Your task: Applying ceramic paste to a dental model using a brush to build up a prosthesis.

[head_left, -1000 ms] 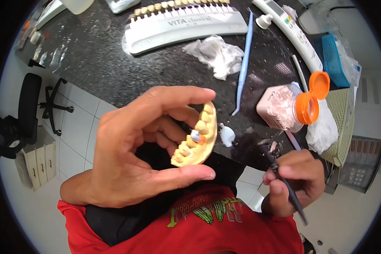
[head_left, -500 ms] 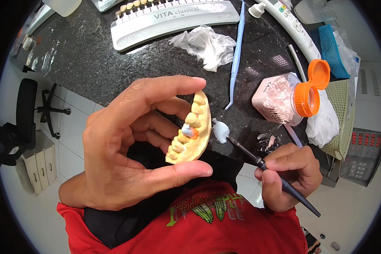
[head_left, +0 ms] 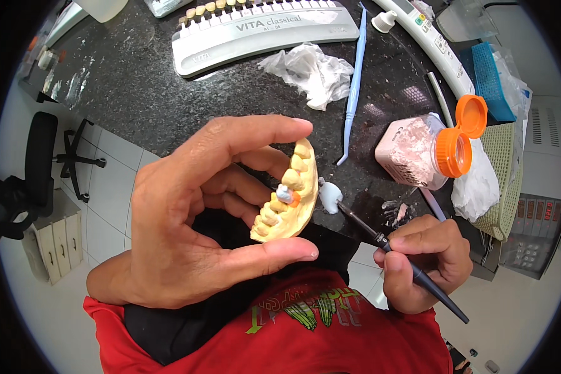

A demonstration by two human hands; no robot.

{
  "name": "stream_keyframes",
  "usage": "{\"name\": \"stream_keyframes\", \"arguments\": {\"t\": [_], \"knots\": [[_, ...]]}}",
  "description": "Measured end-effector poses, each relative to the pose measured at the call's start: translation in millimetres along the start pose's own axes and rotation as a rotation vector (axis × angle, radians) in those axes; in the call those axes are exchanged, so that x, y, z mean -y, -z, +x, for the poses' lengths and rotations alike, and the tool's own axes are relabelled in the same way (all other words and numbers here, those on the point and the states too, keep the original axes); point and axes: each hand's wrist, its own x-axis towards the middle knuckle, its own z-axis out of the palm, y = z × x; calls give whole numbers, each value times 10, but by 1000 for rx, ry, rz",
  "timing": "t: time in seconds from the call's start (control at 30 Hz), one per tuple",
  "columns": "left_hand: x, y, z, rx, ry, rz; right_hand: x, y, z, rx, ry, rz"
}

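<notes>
My left hand [head_left: 193, 206] grips a yellow plaster dental model [head_left: 302, 202] between thumb and index finger, its row of teeth facing left. One tooth in the row carries a pale blue-white build-up [head_left: 284, 194], with an orange patch beside it. In my right hand [head_left: 427, 262] is a dark-handled fine brush [head_left: 411, 268], held like a pen. Its tip touches a pale blue blob of paste [head_left: 331, 197] on the black countertop, just right of the model. A smear of dark and pink residue [head_left: 397, 213] lies above my right hand.
A grey shade guide with tooth tabs [head_left: 268, 37], crumpled tissue [head_left: 311, 71] and a blue instrument [head_left: 354, 87] lie on the black stone counter [head_left: 131, 81]. An open orange-capped jar of pink powder [head_left: 414, 149] stands right, near a blue basket [head_left: 492, 81]. An office chair [head_left: 40, 156] is at left.
The model in my left hand has shifted slightly right. The brush tip stays at the paste blob. The whole counter scene has moved a little to the right in view.
</notes>
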Motion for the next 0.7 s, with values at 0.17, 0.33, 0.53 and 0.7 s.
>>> {"name": "stream_keyframes", "arguments": {"t": [0.17,0.33,0.53,0.7], "knots": [[33,-10,4,-9,16,-20,-64,8,2,59,179,64],[5,10,-15,11,35,-26,-8,-15,60,172,306,205],[14,1,-16,8,47,-75,-23,-261,63,-4,348,154],[55,11,-15,7,21,-75,-41,-268,69,46,339,114]]}}
